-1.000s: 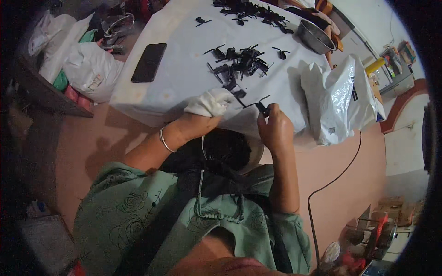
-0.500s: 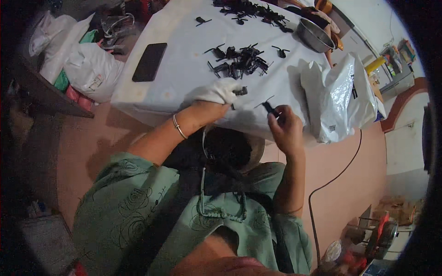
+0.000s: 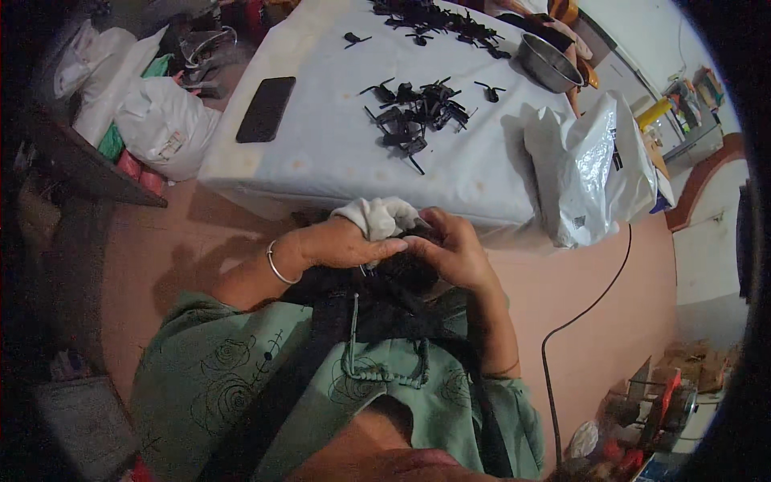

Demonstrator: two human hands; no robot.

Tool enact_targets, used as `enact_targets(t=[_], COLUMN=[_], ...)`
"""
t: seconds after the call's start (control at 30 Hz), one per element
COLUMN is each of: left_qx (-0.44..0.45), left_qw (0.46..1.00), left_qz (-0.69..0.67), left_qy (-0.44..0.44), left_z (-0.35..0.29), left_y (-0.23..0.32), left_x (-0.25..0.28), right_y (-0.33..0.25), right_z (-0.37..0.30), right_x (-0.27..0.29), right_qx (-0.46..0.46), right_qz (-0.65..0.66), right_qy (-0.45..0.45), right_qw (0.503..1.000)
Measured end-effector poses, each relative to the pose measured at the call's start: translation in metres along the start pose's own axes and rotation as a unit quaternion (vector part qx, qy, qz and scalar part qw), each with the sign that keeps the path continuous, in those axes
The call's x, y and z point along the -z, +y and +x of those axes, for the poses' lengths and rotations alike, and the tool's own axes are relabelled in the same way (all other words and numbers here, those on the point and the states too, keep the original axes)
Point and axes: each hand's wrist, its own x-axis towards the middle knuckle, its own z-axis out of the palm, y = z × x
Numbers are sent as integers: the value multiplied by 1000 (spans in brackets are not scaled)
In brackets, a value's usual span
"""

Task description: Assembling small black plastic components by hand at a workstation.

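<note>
My left hand (image 3: 349, 241), in a white glove that leaves the thumb bare, is closed at the table's near edge. Against it, my right hand (image 3: 458, 253) is bare and pinched, its fingertips meeting the left ones. The small black part with a thin pin that the right hand carried is mostly hidden between the fingers. Under the hands, a basin of dark pieces (image 3: 414, 277) is partly covered. Beyond them on the white-covered table (image 3: 321, 165) lies a heap of small black parts (image 3: 422, 112) with thin arms.
A larger heap of black parts (image 3: 450, 24) lies at the far end, near a metal bowl (image 3: 550, 63). A black phone (image 3: 267, 109) rests at left, a white plastic bag (image 3: 590, 173) at right. Stuffed sacks (image 3: 165, 120) stand left; a black cable (image 3: 590, 305) crosses the floor.
Both hands have drawn back from the table toward me and come together. A black part now lies at the heap's near side, where my left hand was. The right hand's part moved in between the hands.
</note>
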Motion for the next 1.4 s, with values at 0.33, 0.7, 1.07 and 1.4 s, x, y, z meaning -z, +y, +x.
enact_targets(t=[0.33, 0.7, 1.07, 1.4], left_qx=[-78, -113, -139, 13], left_qw=[974, 955, 899, 968], left_qz=[114, 162, 328, -101], left_qy=[179, 221, 253, 231], left_z=[1, 9, 15, 11], left_y=[-12, -9, -11, -15], left_x=[-11, -19, -27, -8], right_y=[-27, -8, 16, 17], right_z=[-6, -2, 6, -5], right_x=[-31, -28, -49, -16], right_qx=[184, 46, 7, 16], right_qz=[-196, -94, 127, 22], right_qy=[203, 133, 159, 111], right_qw=[941, 986, 979, 993])
